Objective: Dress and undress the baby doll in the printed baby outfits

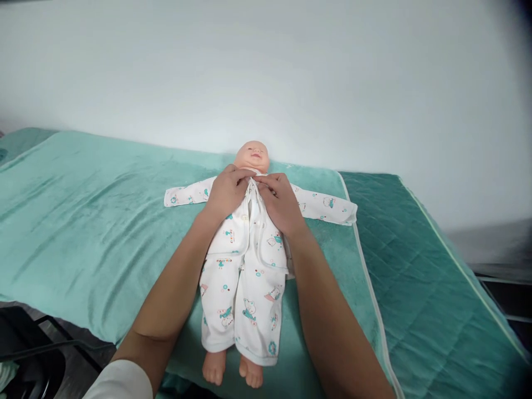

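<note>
A baby doll (254, 154) lies on its back, its head toward the wall and its bare feet toward me. It wears a white printed long-sleeved shirt (233, 235) and matching trousers (258, 302). Both sleeves stretch out to the sides. At the neckline, my left hand (230, 188) pinches the shirt's front edge, its fingers closed. My right hand (279, 199) grips the other front edge beside it, fingers also closed. The two fingertips nearly meet just below the doll's chin. Below my hands the shirt front hangs parted. The fingertips partly hide the fastening.
A light green blanket (103, 221) with wrinkles covers the bed under the doll. To the right shows a darker quilted cover (407, 266). A white wall (266, 72) rises directly behind. A black chair (31, 354) stands at the lower left.
</note>
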A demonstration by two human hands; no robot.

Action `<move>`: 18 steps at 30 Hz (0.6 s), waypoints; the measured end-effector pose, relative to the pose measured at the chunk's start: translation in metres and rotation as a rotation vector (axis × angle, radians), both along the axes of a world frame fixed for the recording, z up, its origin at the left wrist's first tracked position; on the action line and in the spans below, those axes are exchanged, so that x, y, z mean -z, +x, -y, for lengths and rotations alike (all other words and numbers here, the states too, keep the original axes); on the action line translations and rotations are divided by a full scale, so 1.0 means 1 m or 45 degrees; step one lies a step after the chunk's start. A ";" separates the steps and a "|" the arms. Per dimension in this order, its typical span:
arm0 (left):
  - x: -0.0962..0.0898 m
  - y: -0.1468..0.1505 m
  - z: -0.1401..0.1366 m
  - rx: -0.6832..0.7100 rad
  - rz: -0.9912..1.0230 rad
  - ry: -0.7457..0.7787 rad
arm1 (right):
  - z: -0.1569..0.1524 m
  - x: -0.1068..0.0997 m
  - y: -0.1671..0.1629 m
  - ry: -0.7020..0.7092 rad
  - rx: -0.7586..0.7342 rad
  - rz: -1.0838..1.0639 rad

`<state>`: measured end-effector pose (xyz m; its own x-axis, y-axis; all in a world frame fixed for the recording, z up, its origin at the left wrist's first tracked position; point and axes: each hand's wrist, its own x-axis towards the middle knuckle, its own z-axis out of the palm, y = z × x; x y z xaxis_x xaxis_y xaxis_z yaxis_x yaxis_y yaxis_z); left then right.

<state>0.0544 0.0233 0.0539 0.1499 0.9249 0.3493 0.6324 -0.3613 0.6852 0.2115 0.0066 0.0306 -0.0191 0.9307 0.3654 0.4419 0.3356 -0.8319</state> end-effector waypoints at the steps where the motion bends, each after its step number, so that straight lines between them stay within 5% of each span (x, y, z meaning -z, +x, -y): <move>1: 0.001 -0.001 0.002 0.000 -0.012 0.024 | 0.003 0.001 0.000 0.010 -0.011 0.039; 6: 0.006 -0.003 0.010 0.007 -0.015 0.116 | 0.026 0.001 -0.007 0.075 0.017 0.203; 12: 0.009 -0.006 0.033 -0.019 0.089 0.222 | 0.054 0.007 -0.020 0.284 0.322 0.254; 18: 0.004 -0.011 0.047 0.065 0.139 0.108 | 0.062 0.002 -0.016 0.193 0.335 0.367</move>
